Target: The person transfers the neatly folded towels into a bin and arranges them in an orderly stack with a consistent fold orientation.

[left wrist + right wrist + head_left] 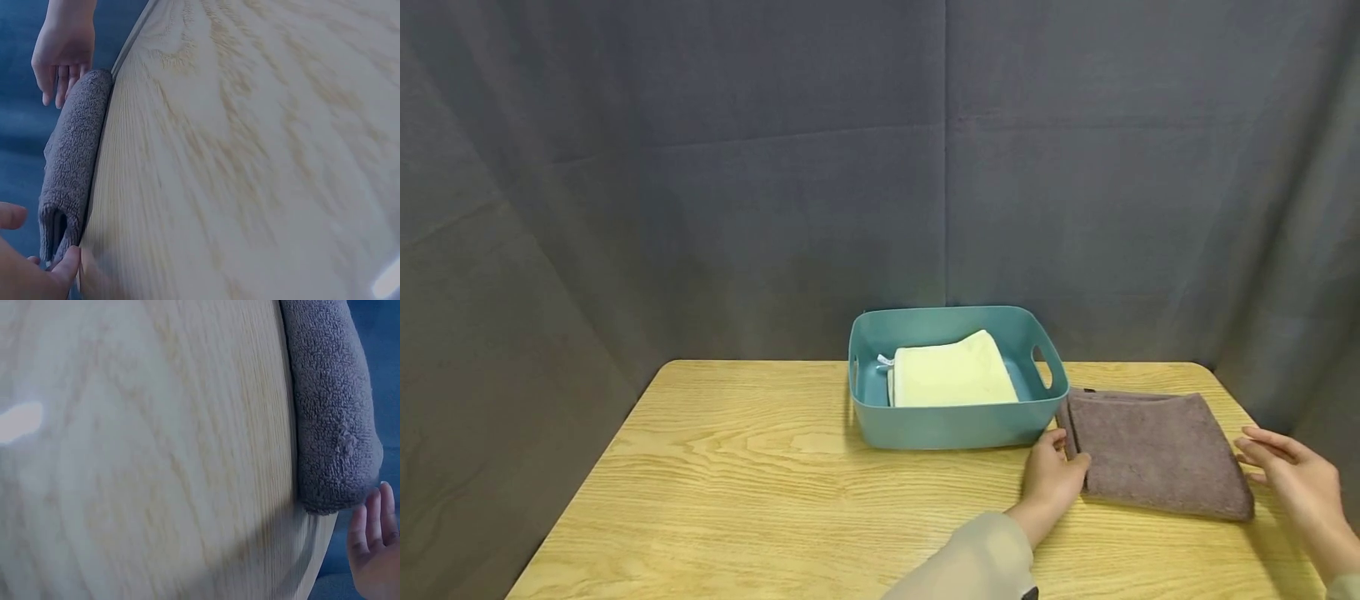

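A brown folded towel [1157, 450] lies on the right part of the table, its thick folded side showing in the left wrist view. At its left edge, beside the basket, is my left hand [1051, 479], thumb and fingers apart and one digit right at the towel's lower edge. My right hand [1296, 479] is by the towel's right edge, its fingers extended and slightly bent. In the right wrist view, the fingertips of that right hand [378, 544] come close to the rounded end of the towel [331, 412].
A teal basket [955, 427] with handle holes stands at the back of the table, left of the brown towel. Inside it lies a folded pale yellow cloth [955, 373] with a small white tag. Grey curtains [775, 183] hang behind the wooden table [737, 500].
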Motion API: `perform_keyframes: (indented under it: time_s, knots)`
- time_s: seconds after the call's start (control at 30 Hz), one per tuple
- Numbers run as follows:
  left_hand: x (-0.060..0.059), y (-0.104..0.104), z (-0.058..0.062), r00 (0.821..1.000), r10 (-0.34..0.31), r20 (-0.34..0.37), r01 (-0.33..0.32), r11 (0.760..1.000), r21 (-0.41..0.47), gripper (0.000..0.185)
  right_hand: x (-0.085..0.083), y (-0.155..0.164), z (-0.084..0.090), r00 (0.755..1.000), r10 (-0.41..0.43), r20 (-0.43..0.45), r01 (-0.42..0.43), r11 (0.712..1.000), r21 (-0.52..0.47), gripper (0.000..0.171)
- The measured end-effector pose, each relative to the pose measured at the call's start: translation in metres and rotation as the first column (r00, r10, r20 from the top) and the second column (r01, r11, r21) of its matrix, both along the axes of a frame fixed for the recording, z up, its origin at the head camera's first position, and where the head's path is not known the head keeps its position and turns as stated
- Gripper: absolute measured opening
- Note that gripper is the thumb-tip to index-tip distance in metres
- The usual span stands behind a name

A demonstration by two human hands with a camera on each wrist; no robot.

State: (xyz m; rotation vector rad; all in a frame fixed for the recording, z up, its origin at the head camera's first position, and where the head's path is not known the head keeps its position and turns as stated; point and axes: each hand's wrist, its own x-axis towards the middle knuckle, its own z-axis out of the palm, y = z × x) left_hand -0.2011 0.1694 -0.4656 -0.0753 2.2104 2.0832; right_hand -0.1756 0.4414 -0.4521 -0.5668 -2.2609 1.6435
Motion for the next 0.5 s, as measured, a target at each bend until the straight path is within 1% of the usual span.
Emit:
perform_keyframes:
  time_s: [0.07, 0.17, 0.23, 0.3, 0.37, 0.4, 0.47, 0.5]
  knots:
    - [0.000, 0.002, 0.000, 1.000, 0.010, -0.009, -0.010, 1.000, -0.012, 0.040, -0.003, -0.002, -0.001, 1.000, -0.020, 0.015, 0.020, 0.999, -0.047, 0.017]
    - [0.000, 0.005, 0.000, 0.999, 0.033, -0.032, -0.036, 0.997, -0.072, 0.041, -0.007, -0.004, -0.003, 0.998, -0.057, 0.018, 0.059, 0.992, -0.116, 0.023]
    - [0.000, 0.008, 0.001, 0.998, 0.053, -0.038, -0.057, 0.993, -0.105, 0.042, -0.009, -0.005, -0.005, 0.996, -0.086, 0.023, 0.089, 0.988, -0.126, 0.023]
    - [0.001, 0.012, 0.001, 0.997, 0.072, -0.033, -0.075, 0.989, -0.124, 0.043, -0.010, -0.005, -0.006, 0.994, -0.100, 0.040, 0.104, 0.989, -0.107, 0.018]
    - [0.001, 0.015, 0.001, 0.996, 0.084, -0.020, -0.086, 0.988, -0.125, 0.046, -0.011, -0.003, -0.007, 0.992, -0.098, 0.080, 0.103, 0.993, -0.058, 0.009]
    - [0.001, 0.016, 0.001, 0.996, 0.088, -0.016, -0.089, 0.988, -0.125, 0.046, -0.011, -0.002, -0.008, 0.990, -0.096, 0.103, 0.100, 0.994, -0.038, 0.007]
    - [0.002, 0.018, 0.001, 0.997, 0.083, 0.005, -0.082, 0.989, -0.122, 0.049, -0.013, 0.000, -0.010, 0.983, -0.095, 0.160, 0.098, 0.995, -0.009, 0.011]
    - [0.002, 0.019, 0.001, 0.997, 0.077, 0.012, -0.075, 0.990, -0.122, 0.050, -0.013, 0.000, -0.010, 0.977, -0.091, 0.193, 0.092, 0.996, 0.008, 0.018]
